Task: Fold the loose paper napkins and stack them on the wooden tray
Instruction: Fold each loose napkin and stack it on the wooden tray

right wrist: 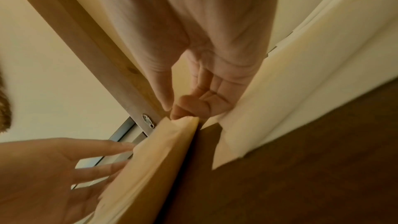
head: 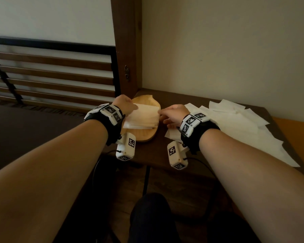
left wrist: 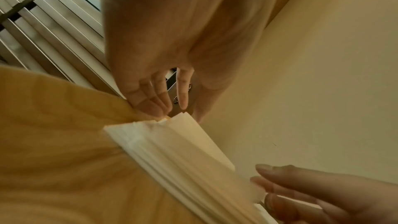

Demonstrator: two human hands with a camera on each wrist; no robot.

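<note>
A stack of folded white napkins [head: 141, 118] lies on the light wooden tray [head: 144, 136] at the table's left end. My left hand [head: 133, 107] is at the stack's left edge, its straight fingers [left wrist: 156, 106] touching the far corner. My right hand [head: 162, 112] is at the stack's right edge. In the right wrist view its thumb and curled forefinger [right wrist: 180, 111] pinch a corner of the napkin stack [right wrist: 155, 156]. The left hand's spread fingers [right wrist: 103, 149] touch the opposite side.
Several loose unfolded napkins [head: 238, 125] lie fanned over the dark wooden table [head: 165, 155] to the right of my right wrist. A wall stands right behind the table, with a wooden post [head: 126, 50] behind the tray. A slatted frame [head: 51, 76] lies to the left.
</note>
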